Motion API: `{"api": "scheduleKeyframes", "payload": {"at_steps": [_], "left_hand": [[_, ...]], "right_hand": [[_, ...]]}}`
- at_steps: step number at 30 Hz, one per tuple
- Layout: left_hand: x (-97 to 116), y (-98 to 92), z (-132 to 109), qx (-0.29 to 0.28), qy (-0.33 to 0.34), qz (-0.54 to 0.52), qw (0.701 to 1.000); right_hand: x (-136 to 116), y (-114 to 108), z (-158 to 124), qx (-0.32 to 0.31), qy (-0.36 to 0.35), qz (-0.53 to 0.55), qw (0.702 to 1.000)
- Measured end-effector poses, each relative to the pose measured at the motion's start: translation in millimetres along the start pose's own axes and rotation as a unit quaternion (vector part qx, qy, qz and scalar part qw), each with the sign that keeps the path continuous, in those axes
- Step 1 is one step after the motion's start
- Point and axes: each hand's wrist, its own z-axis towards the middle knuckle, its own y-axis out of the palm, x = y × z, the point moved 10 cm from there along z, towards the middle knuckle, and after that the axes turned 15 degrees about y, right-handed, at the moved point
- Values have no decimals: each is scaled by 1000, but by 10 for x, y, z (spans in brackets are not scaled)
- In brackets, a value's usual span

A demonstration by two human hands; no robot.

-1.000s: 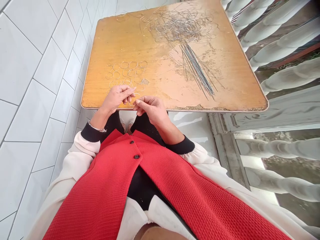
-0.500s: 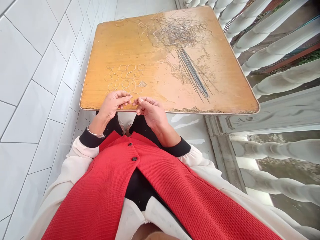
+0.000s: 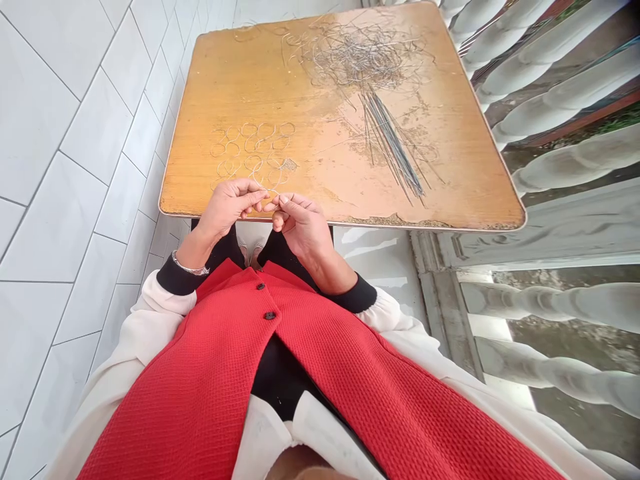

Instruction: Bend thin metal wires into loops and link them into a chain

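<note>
My left hand [image 3: 227,207] and my right hand [image 3: 300,223] meet just over the near edge of a worn wooden table top [image 3: 240,87]. Their fingertips pinch a thin wire ring [image 3: 265,197], which is partly hidden by my fingers. Several similar wire rings [image 3: 253,150] lie on the table just beyond my hands. Farther off lie a bundle of straight dark wires [image 3: 393,147] and a tangled heap of thin wire [image 3: 360,57].
White floor tiles [image 3: 65,227] run along the left of the table. White turned balusters [image 3: 565,167] stand along the right, beyond a grey ledge [image 3: 445,300]. My red vest and cream sleeves fill the lower view.
My hands have drawn slightly closer, with the fingertips meeting around the thin wire. The view has shifted a little, so the table sits slightly differently in the frame.
</note>
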Motion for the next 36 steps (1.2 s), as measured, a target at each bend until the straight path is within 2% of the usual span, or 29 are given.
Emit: {"api": "scheduleKeyframes", "payload": {"at_steps": [5,11,14,17,22,26,31,36], "left_hand": [[43,-66,7,-4,-4,14,1000],[-17,-17,-3,-37,-19,-30,999],[-73,-17,-5,-18,-18,-58,998],[-140,34,-10,1,-23,-132,991],[-228,130,-30,42,-64,-225,971],[-217,133,-34,63,-69,-208,974],[-181,83,-43,47,-43,-146,987],[-206,67,-64,33,-66,-140,987]], "right_hand": [[41,-35,-10,6,36,16,999],[74,-184,42,51,43,61,996],[88,-166,46,44,48,64,996],[91,-135,42,32,50,82,995],[71,-120,53,28,41,109,993],[56,-153,63,44,29,105,993],[19,-134,61,40,10,52,998],[36,-116,58,37,16,46,998]]}}
